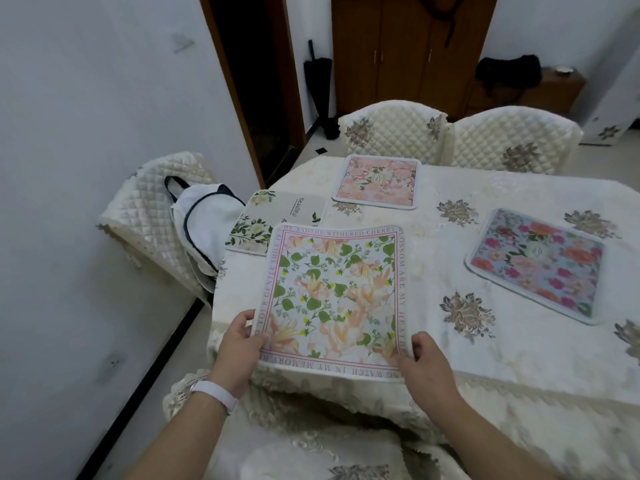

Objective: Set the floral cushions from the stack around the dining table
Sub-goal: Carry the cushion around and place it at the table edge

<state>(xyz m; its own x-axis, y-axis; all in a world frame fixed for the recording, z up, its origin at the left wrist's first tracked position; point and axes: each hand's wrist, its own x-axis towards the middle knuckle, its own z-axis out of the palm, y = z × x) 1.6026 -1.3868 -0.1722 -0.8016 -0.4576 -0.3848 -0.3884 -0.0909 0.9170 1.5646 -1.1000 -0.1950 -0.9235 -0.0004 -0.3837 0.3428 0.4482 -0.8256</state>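
Note:
I hold a flat floral cushion with green leaves, peach flowers and a pink lettered border over the near left part of the dining table. My left hand grips its near left corner and my right hand grips its near right corner. Its far edge overlaps a cream cushion marked "Beautiful" lying at the table's left edge. A pink floral cushion lies at the far side. On the right lies a blue cushion with red and pink flowers.
Two quilted cream chairs stand behind the table. A third chair at the left carries a white bag. A chair back is right below my hands. A white wall runs along the left; a wooden cabinet stands behind.

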